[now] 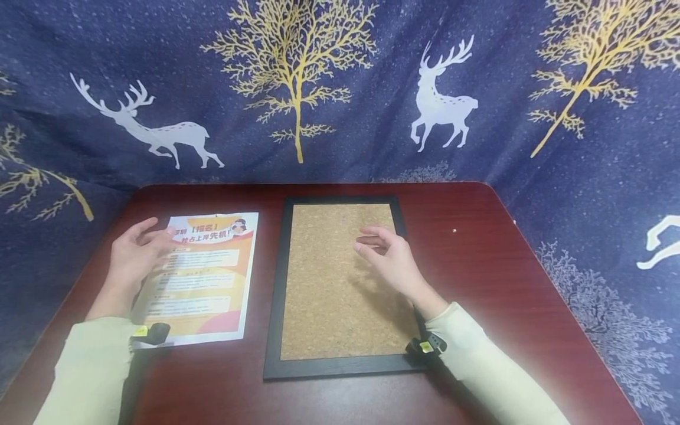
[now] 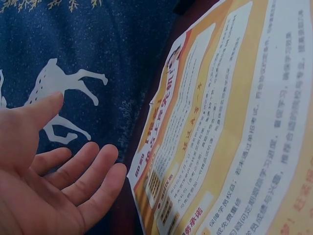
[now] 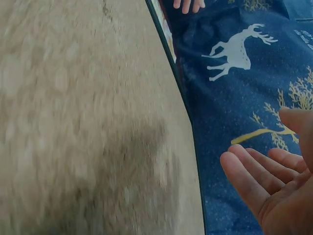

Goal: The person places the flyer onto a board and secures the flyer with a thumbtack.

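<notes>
A printed poster sheet [image 1: 212, 307] with orange and pink patches lies flat at the left of the table. Over its left edge hovers my left hand [image 1: 135, 251], fingers relaxed and slightly bent, holding nothing; the left wrist view shows its palm and spread fingers beside the sheet [image 2: 244, 98]. To the right of the sheet lies a cork board [image 1: 340, 283] in a black frame [image 1: 277, 295]. My right hand [image 1: 390, 260] hangs above the board's right side with loosely bent fingers and nothing in them, casting a shadow on the cork [image 3: 58, 98].
The dark red wooden table [image 1: 467, 283] has rounded far corners. A small whitish speck [image 1: 454, 231] sits on it right of the board. Blue cloth [image 1: 350, 136] printed with white deer and golden trees hangs behind and along the sides.
</notes>
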The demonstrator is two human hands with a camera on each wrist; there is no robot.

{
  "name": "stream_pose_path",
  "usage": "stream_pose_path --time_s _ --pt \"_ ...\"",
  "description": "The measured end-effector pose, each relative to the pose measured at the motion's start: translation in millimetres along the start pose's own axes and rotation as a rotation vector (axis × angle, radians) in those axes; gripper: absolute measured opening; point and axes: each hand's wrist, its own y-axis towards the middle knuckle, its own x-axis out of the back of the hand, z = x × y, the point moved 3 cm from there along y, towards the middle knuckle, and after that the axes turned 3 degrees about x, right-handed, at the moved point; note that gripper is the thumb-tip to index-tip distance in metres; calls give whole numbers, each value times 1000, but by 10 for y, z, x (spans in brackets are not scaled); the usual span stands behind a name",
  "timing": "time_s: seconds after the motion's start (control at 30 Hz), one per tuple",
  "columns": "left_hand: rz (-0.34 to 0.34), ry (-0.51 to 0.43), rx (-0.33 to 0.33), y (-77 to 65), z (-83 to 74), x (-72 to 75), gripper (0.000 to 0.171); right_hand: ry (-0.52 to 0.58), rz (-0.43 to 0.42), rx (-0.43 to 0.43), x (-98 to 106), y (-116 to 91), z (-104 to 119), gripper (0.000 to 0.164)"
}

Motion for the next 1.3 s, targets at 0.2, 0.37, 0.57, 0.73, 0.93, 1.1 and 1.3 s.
stream_pose_path --time_s 0.2,0.37,0.57,0.73,0.93,1.1,1.3 --pt "-15 -3 -13 47 -6 19 83 135 44 -76 -103 4 10 42" --pt "-11 -11 2 79 11 35 85 211 81 -129 -207 -7 32 43" --pt "1 -9 16 85 46 26 85 236 103 -160 -325 -39 50 42" --pt "-12 -7 32 73 59 32 84 238 132 -162 -424 -49 44 45" --pt "0 -10 48 89 112 57 84 279 163 -166 -551 -76 65 45" --pt "-22 -4 45 107 169 93 85 276 180 -167 -653 -85 110 45" --pt "-25 2 58 115 186 39 74 357 206 -221 -727 -97 98 48"
